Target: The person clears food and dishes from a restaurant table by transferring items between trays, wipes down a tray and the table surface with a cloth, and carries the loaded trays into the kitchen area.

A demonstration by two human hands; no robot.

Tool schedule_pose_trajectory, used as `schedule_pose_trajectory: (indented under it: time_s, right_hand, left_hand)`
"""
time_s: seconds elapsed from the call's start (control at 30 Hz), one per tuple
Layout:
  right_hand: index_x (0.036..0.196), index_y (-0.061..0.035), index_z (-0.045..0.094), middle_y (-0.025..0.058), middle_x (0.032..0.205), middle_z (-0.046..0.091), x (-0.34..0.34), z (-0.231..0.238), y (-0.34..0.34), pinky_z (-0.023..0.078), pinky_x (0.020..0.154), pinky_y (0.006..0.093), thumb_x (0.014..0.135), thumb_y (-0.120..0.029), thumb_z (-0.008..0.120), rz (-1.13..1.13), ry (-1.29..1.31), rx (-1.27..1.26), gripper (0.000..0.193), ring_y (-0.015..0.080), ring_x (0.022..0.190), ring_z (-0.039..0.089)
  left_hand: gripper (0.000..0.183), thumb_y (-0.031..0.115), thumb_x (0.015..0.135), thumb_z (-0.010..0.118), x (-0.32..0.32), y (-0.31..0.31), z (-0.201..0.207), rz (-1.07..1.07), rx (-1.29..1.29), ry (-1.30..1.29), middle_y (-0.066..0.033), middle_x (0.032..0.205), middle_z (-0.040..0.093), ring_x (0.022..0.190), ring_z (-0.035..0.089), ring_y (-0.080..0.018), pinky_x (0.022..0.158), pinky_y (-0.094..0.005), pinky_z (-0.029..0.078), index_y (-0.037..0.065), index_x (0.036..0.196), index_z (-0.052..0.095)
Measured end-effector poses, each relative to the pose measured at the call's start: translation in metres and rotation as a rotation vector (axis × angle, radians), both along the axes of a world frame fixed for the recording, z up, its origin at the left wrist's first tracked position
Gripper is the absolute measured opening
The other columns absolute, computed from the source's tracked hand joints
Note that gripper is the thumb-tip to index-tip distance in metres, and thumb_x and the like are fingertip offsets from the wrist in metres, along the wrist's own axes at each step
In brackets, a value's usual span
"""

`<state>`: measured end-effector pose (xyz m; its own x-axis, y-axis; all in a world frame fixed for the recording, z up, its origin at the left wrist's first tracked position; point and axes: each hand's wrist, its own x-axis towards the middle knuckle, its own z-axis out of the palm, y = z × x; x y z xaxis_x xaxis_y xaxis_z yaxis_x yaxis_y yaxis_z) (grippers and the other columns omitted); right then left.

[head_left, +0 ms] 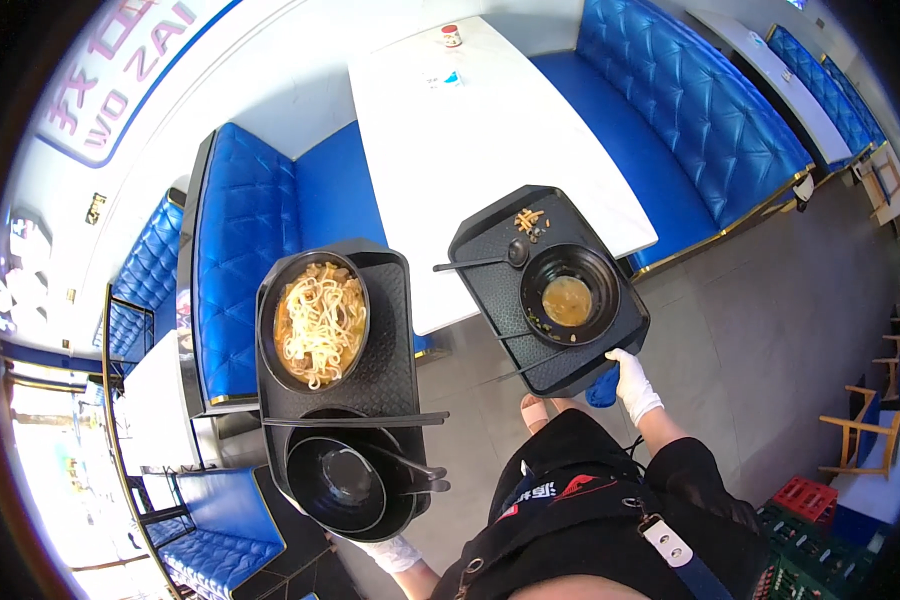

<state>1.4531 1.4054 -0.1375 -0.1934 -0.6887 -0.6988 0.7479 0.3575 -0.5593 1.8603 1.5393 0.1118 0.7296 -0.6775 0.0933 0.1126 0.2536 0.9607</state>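
Observation:
My left hand (390,553), in a white glove, supports the near end of a black tray (390,340); its fingers are mostly hidden underneath. That tray carries a black bowl of noodles (320,320), chopsticks (370,421) laid across it, and stacked black bowls (335,490) with spoon handles (415,465) sticking out. With its fingers at the near edge, my gloved right hand (634,388) grips a second black tray (485,225). A bowl with leftover broth (568,300), a black spoon (516,254), chopsticks (518,333) and food scraps (531,222) are on it. A blue cloth (602,388) hangs beside this hand.
A white table (470,130) stands ahead, with a small red-and-white container (451,36) at its far end. Blue tufted benches (685,110) flank it. Grey floor (710,330) extends to the right, where wooden chairs (865,430) and plastic crates (805,500) stand.

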Motion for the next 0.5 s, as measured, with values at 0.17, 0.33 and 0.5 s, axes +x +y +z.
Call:
schedule_pose_trajectory:
  time_s: [0.17, 0.33, 0.5]
  right_hand:
    - [0.090, -0.0020, 0.064, 0.0069, 0.089, 0.064, -0.017, -0.004, 0.005, 0.048, 0.080, 0.0362, 0.071, -0.009, 0.064, -0.037, 0.030, -0.023, 0.020, 0.0226, 0.083, 0.059]
    - [0.093, -0.0016, 0.064, 0.0084, 0.090, 0.065, 0.005, 0.039, -0.043, 0.048, 0.082, 0.0375, 0.071, -0.008, 0.064, 0.010, 0.014, -0.004, 0.023, 0.0239, 0.085, 0.060]
    - [0.096, -0.0014, 0.064, 0.0086, 0.093, 0.065, 0.007, 0.070, -0.293, 0.048, 0.082, 0.0379, 0.070, -0.008, 0.064, 0.207, 0.054, -0.156, 0.026, 0.0246, 0.087, 0.061]
  left_hand:
    - [0.043, 0.026, 0.099, 0.046, -0.009, -0.026, 0.010, -0.038, 0.010, -0.005, -0.0107, 0.130, 0.052, 0.116, 0.052, -0.0232, 0.099, -0.0365, 0.044, 0.004, 0.135, 0.043]
    - [0.043, 0.026, 0.099, 0.046, 0.004, -0.073, 0.022, -0.007, 0.066, -0.032, -0.0108, 0.131, 0.051, 0.116, 0.051, -0.0233, 0.100, -0.0367, 0.044, 0.004, 0.136, 0.043]
    - [0.043, 0.026, 0.099, 0.047, -0.008, -0.245, -0.007, 0.062, 0.063, -0.006, -0.0108, 0.132, 0.050, 0.117, 0.051, -0.0234, 0.100, -0.0369, 0.044, 0.005, 0.136, 0.042]
